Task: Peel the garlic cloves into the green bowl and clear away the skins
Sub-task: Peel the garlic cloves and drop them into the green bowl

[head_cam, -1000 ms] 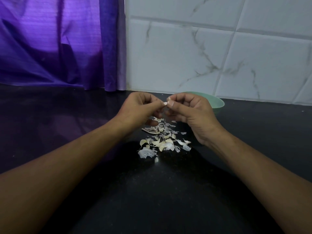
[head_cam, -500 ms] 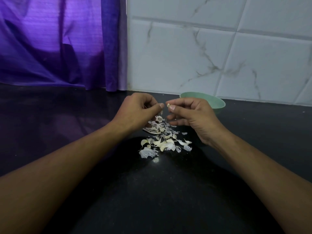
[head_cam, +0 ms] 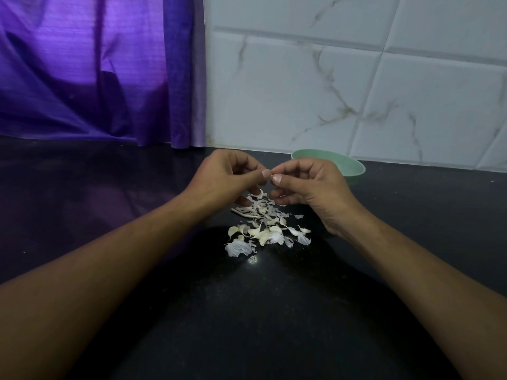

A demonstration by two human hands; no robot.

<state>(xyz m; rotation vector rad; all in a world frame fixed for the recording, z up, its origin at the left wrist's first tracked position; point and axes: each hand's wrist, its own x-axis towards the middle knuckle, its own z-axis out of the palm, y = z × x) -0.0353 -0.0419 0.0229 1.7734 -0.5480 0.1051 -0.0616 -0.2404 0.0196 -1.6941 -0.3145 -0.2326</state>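
Note:
My left hand (head_cam: 227,176) and my right hand (head_cam: 310,185) meet fingertip to fingertip above the black counter. Both pinch a small garlic clove (head_cam: 271,175), which is almost hidden by the thumbs. Below them lies a heap of white garlic skins (head_cam: 263,226) mixed with a few pale cloves. The green bowl (head_cam: 348,164) stands behind my right hand near the wall; its inside is not visible.
A purple curtain (head_cam: 90,72) hangs at the back left. White marble-look tiles (head_cam: 343,86) form the back wall. The black counter (head_cam: 247,311) stretches to both sides and toward me.
My hands parted slightly half a second ago and have come together again on the clove. The skin heap and bowl have not moved.

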